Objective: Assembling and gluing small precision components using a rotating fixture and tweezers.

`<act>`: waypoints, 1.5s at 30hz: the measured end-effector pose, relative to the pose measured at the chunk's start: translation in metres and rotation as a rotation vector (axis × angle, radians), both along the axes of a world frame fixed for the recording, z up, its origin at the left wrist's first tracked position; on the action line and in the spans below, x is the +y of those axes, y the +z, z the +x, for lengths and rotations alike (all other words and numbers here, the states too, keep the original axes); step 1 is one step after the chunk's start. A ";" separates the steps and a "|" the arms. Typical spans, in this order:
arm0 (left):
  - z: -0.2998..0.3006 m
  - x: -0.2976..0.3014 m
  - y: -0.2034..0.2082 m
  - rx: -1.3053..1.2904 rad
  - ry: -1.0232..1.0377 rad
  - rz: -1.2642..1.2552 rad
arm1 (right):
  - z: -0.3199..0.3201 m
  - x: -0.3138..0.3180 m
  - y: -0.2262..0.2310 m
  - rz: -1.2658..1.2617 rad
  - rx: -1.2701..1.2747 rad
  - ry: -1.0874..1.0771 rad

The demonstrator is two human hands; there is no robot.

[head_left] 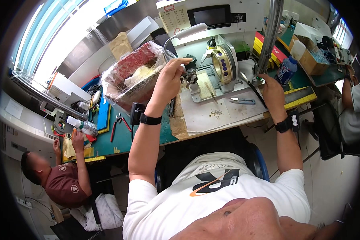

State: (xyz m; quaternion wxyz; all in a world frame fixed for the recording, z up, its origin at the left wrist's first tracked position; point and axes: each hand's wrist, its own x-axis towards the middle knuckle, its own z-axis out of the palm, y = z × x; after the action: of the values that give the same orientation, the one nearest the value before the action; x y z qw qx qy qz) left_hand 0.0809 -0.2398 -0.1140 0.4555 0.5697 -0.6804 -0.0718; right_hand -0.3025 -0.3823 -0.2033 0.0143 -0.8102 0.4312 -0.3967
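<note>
My left hand (169, 82) is raised at the left side of a winding machine (236, 40), its fingers closed beside a small metal clamp mechanism (191, 77). What they pinch is hidden. To the right of that, a gold-coloured reel (221, 65) is mounted upright on the machine. My right hand (273, 94) rests by the foot of a metal post (270, 38), its fingers loosely stretched toward a small round silver part (258, 80). Between my hands lie a dark slim tool (254, 90) and thread snips (243, 101) on white paper (232, 116), with small scraps nearby.
A plastic-lined box (136, 94) stands left of the machine, near red-handled pliers (115, 127) on the green bench (148, 136). A blue bottle (286, 71) stands at right. A co-worker (66, 182) sits at left; another person (354, 104) sits at far right.
</note>
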 end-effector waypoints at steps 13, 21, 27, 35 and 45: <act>-0.004 -0.017 -0.001 0.106 -0.070 0.007 | 0.002 0.006 -0.017 -0.038 -0.148 0.043; -0.034 0.000 0.010 0.396 -0.075 0.046 | 0.047 0.067 0.014 -0.267 -0.152 0.079; -0.039 0.005 0.022 -0.541 0.107 -0.292 | 0.111 0.113 0.000 0.230 -0.032 0.296; -0.035 0.002 0.015 -0.616 0.171 -0.314 | 0.131 0.107 -0.005 0.236 -0.032 0.276; -0.053 0.006 -0.025 -0.062 0.170 -0.294 | 0.110 0.122 0.020 0.230 -0.085 0.290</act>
State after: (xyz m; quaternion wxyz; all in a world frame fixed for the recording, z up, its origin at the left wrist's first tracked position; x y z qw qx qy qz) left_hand 0.0283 -0.2335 -0.1390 0.5172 0.5542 -0.6466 0.0847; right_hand -0.1926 -0.2608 -0.1832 0.1820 -0.8393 0.3517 -0.3725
